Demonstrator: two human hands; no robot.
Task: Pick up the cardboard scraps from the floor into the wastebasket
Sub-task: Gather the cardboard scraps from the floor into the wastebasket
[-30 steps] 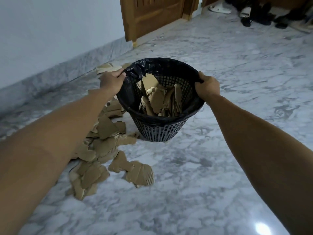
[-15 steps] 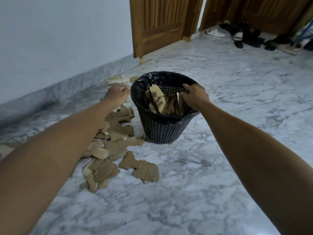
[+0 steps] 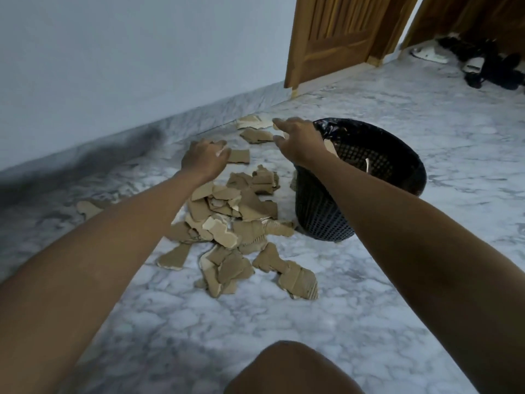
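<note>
A heap of torn brown cardboard scraps (image 3: 233, 217) lies on the marble floor, left of a black mesh wastebasket (image 3: 321, 220) lined with a black bag. The basket stands upright with some scraps inside. More loose scraps (image 3: 257, 135) lie farther back near the wall. My left hand (image 3: 204, 159) is low over the far end of the heap, fingers curled down beside a flat scrap (image 3: 238, 156); whether it grips anything is hidden. My right hand (image 3: 298, 140) hovers beside the basket's left rim, fingers spread and holding nothing.
A white wall with a marble skirting (image 3: 142, 137) runs along the left. Wooden doors (image 3: 335, 38) stand at the back, with shoes (image 3: 488, 66) on the floor at the far right. My knee (image 3: 284, 368) shows at the bottom edge. A single scrap (image 3: 88, 209) lies far left.
Both hands have let go of the basket, which now stands on the floor. They moved left toward the scraps, the right hand leaving the rim, and the view shifted left.
</note>
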